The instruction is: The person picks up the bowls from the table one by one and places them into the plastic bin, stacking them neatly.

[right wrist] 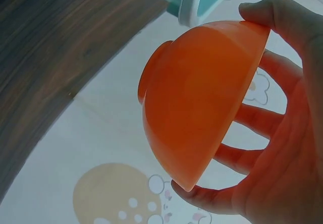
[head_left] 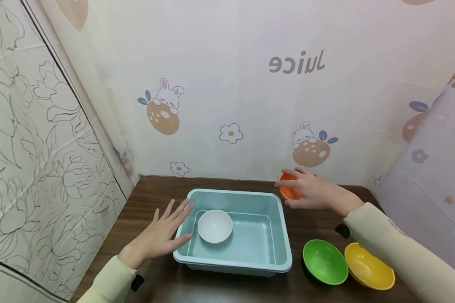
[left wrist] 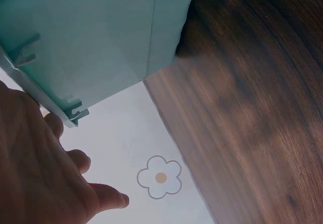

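An orange bowl [right wrist: 197, 98] is gripped by its rim in my right hand [head_left: 312, 189], beyond the right back corner of a light blue plastic tub [head_left: 246, 267]. Thumb and fingers spread across the bowl's mouth in the right wrist view, its rounded underside facing the camera. My left hand [head_left: 157, 235] has its fingers spread at the tub's left rim and holds nothing; in the left wrist view its fingers overlap the rim from outside. Inside the tub, toward the left, a white bowl [head_left: 215, 227] sits upright.
Right of the tub, a green bowl [head_left: 325, 261] and a yellow bowl [head_left: 368, 267] stand side by side on the dark wooden table [head_left: 159, 286]. My right forearm passes over part of the yellow one. A printed curtain [head_left: 231, 92] hangs along the table's back edge.
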The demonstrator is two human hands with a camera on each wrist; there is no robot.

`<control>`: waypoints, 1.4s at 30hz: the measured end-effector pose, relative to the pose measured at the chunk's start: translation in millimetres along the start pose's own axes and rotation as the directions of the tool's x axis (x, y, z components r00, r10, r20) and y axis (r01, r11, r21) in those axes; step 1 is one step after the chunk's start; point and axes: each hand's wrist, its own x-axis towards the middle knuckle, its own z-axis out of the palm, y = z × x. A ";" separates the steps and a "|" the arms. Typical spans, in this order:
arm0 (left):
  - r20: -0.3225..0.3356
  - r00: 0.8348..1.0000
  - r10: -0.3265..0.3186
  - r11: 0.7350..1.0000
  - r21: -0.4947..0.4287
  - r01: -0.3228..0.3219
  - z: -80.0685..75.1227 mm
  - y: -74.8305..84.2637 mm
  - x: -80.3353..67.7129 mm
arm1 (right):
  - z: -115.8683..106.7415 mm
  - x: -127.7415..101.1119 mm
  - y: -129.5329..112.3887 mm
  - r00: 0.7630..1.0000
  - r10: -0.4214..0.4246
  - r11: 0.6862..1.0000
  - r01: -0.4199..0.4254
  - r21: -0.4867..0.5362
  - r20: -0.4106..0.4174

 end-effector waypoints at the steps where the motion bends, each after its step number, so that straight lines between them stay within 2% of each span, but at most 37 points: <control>1: 0.001 1.000 0.001 1.000 -0.001 -0.001 -0.2 0.1 0.2 | 0.3 1.0 -0.8 1.000 -0.002 1.000 0.002 0.000 0.004; 26: -0.006 1.000 -0.007 1.000 0.021 0.007 1.4 1.1 0.5 | -0.7 14.1 -24.5 0.997 -0.072 0.997 0.073 0.007 -0.015; 34: 0.000 1.000 -0.013 1.000 0.017 0.013 1.0 2.5 0.1 | -0.3 21.9 -35.8 0.996 -0.090 0.994 0.091 0.055 -0.029; 42: 0.010 1.000 -0.014 1.000 0.019 0.014 0.2 2.3 0.8 | 2.8 31.1 -46.7 0.995 -0.100 0.992 0.100 0.073 -0.004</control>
